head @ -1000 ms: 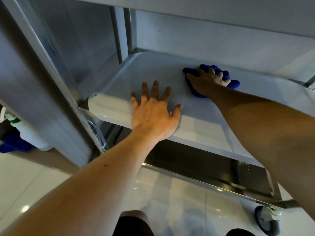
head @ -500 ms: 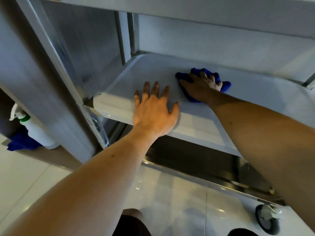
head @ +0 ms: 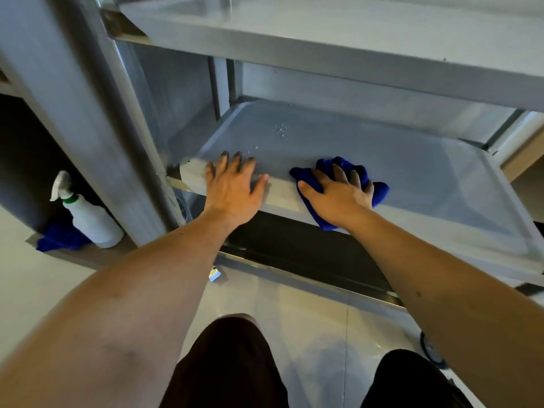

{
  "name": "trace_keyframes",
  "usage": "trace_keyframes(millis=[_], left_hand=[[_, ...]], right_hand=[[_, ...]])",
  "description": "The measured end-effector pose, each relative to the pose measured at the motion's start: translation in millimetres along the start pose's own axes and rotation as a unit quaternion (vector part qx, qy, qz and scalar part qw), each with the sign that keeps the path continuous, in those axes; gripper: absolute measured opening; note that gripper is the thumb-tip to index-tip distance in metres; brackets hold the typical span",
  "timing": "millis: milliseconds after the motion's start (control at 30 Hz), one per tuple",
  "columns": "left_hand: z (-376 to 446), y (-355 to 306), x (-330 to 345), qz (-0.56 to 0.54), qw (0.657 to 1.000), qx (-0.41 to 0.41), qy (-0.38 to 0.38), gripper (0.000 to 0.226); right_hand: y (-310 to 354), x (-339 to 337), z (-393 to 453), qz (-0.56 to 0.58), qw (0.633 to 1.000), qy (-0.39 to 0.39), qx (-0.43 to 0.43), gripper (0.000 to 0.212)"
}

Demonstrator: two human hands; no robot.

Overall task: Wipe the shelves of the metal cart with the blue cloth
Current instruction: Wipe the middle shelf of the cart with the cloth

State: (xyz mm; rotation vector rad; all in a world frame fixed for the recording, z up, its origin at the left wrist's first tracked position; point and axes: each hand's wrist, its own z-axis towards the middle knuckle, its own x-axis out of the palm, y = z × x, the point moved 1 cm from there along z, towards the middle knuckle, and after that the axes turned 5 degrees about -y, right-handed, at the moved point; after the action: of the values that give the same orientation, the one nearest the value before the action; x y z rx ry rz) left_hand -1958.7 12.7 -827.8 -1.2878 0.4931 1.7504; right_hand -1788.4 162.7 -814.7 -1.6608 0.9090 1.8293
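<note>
1. I judged the step in hand to be the wiping of the middle shelf [head: 412, 184] of the metal cart [head: 88, 119]; to do it well I thought the blue cloth [head: 344, 172] should be kept flat under my palm, pressed evenly, and drawn in overlapping passes from the far wall to the near lip, so that no strip was missed.
2. A small cluster of water droplets [head: 281, 131] sat toward the far left of that shelf, well apart from the cloth; I reckoned a pass there was needed, or the beads would dry into spots.
3. The near lip wanted care too; the cloth hung partly over it, so a sweep along that edge seemed an easy gain.
4. My right hand [head: 338, 195] lay on top of the cloth with fingers spread and almost straight, pressing it onto the near edge of the shelf; it was pressing rather than clutching.
5. My left hand [head: 232, 189] was open and flat, fingers splayed, resting on the near left part of the same shelf, just beside the cloth yet not touching it; it held nothing and, I judged, steadied the cart.
6. A spray bottle [head: 88, 216] stood on the floor at the left, a second blue rag [head: 59, 240] beside it; the top shelf [head: 323, 33] ran above.
</note>
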Motion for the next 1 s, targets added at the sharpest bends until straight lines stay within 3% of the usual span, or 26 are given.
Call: trace_keyframes(millis=[433,1000], left_hand=[[8,69,-12,0.029,0.999,-0.020,0.018,0.053],[48,83,-6,0.054,0.992,0.006,0.113,0.063]], right_hand=[[105,20,1,-0.029,0.999,-0.021,-0.030,0.072],[132,22,69,0.002,1.000,0.003,0.005,0.070]])
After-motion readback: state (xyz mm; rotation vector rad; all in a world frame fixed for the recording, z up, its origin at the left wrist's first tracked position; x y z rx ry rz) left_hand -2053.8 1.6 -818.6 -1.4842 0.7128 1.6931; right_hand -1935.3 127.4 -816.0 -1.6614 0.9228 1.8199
